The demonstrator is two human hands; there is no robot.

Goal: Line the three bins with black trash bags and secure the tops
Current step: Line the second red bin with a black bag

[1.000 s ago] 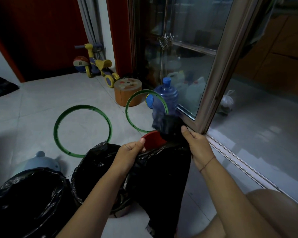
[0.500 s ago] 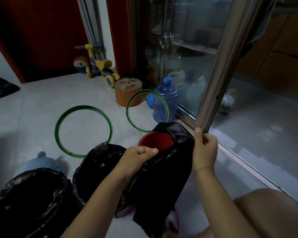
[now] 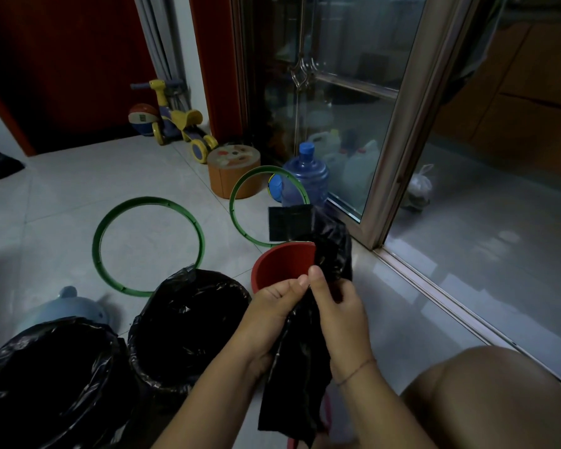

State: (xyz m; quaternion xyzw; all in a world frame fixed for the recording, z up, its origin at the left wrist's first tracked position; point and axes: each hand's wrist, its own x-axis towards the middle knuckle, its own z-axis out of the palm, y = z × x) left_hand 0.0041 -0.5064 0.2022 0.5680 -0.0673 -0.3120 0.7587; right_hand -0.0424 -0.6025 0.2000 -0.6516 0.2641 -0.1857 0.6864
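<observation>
Both hands meet at frame ctr, approx 5 o'clock from the red bin (image 3: 284,265). L hand (image 3: 274,306) and R hand (image 3: 340,307) both pinch a black trash bag (image 3: 300,367) between thumb and fingertips, fingers closed on the plastic, thumbs nearly touching. Bag hangs bunched down btw the forearms twd 6 o'clock; its upper end sticks up past the fingers, draped over the red bin's R rim, w/ a flat folded flap (image 3: 289,223) poking out at 12 o'clock of the bin. Red bin is unlined, inside visible, sits on the tile floor (image 3: 78,196). Two other bins already have black liners: middle bin (image 3: 188,328) at 9 o'clock of the hands, left bin (image 3: 46,384) at approx 8 o'clock, touching/just beside each other. Two green rings lie flat on floor: large ring (image 3: 148,246) at 11 o'clock of middle bin, second ring (image 3: 268,205) at 12 o'clock of red bin, partly behind the flap. Pale blue lid-like thing (image 3: 67,307) beside left bin. Blue water jug (image 3: 306,176) near glass door (image 3: 399,140).
</observation>
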